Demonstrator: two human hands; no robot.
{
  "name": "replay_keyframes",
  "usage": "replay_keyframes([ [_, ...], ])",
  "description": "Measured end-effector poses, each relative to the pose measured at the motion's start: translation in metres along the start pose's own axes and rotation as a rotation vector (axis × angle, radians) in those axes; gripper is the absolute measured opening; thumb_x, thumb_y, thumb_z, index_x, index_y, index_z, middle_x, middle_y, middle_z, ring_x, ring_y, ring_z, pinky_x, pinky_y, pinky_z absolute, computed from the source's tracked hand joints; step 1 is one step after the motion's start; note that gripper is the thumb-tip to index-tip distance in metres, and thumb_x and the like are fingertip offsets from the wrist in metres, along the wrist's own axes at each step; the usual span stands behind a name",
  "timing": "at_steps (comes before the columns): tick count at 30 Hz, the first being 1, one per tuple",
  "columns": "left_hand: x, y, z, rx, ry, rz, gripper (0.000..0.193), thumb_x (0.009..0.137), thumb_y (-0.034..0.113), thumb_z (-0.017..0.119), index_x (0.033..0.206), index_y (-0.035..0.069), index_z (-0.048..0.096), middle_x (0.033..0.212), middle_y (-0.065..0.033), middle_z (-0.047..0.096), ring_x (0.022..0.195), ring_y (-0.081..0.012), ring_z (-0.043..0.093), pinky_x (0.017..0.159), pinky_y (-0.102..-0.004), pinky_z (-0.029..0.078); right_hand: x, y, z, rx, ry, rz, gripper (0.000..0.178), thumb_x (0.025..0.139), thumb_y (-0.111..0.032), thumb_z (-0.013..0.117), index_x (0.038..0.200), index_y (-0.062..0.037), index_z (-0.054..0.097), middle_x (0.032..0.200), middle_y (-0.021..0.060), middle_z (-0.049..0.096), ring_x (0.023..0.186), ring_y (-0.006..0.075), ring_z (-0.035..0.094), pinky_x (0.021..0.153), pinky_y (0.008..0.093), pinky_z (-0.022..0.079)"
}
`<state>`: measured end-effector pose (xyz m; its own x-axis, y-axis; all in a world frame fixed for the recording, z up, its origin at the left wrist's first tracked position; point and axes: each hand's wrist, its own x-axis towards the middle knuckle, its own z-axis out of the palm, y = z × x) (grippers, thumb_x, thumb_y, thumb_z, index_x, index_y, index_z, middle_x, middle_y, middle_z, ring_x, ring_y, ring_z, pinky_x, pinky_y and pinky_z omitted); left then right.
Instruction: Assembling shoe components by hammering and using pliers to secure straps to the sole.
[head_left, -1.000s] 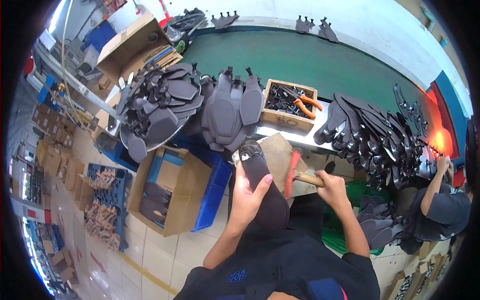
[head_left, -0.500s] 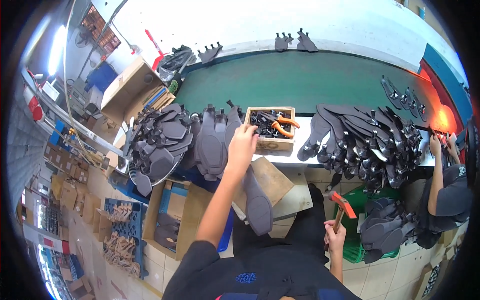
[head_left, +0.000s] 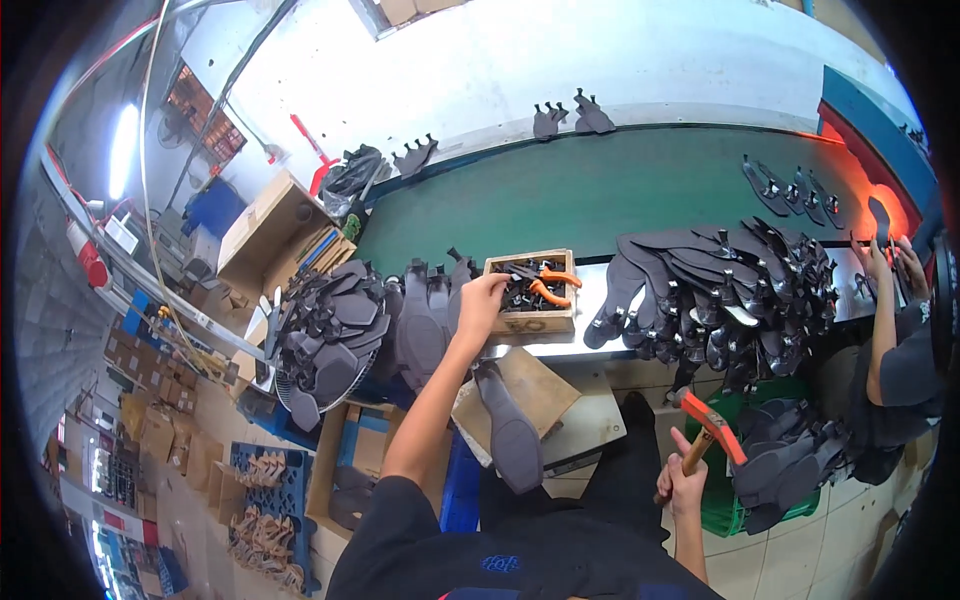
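Observation:
My left hand reaches to the left edge of a wooden box that holds small black parts. Its fingers are pinched together, and what is between them is too small to make out. Orange-handled pliers lie on top of the parts. Lower right, my right hand grips a hammer by its wooden handle; the head is orange and one finger sticks out. Between my hands, a dark shoe sole slants across a worn board on a pale stand.
Stacked soles with heels cover the bench on the right; more fill a wire basket on the left. Behind runs a green conveyor belt. A co-worker's hand is near a glowing red heater. A green crate stands below right.
The view has shifted, so the bench sits lower. My left hand stays at the box's left edge. The hammer is tilted more to the right, with a finger now extended. A co-worker raises a sole.

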<state>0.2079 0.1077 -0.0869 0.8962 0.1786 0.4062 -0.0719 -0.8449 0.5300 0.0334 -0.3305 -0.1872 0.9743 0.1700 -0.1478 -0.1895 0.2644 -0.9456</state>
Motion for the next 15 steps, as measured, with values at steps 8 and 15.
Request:
replay_keyframes([
  [8, -0.095, 0.166, -0.067, -1.061, -0.006, -0.258, 0.031, 0.088, -0.004, 0.068, 0.119, -0.006, 0.064, 0.093, -0.0142, 0.071, 0.081, -0.019, 0.07, 0.074, -0.0298, 0.058, 0.045, -0.039, 0.051, 0.344, -0.24, -0.013, 0.037, 0.101, -0.029, 0.061, 0.116, 0.0043, 0.061, 0.066, 0.0125, 0.061, 0.036, 0.007, 0.038, 0.035, 0.0224, 0.032],
  [15, -0.159, 0.202, -0.108, -1.123, 0.069, -0.098, 0.032, 0.089, -0.005, 0.07, 0.121, -0.007, 0.063, 0.089, -0.0125, 0.071, 0.081, -0.0155, 0.069, 0.072, -0.0289, 0.058, 0.048, -0.113, 0.131, 0.235, -0.517, -0.206, 0.037, 0.099, -0.022, 0.064, 0.122, 0.0062, 0.059, 0.084, 0.0179, 0.067, 0.039, 0.0057, 0.041, 0.038, 0.0213, 0.034],
])
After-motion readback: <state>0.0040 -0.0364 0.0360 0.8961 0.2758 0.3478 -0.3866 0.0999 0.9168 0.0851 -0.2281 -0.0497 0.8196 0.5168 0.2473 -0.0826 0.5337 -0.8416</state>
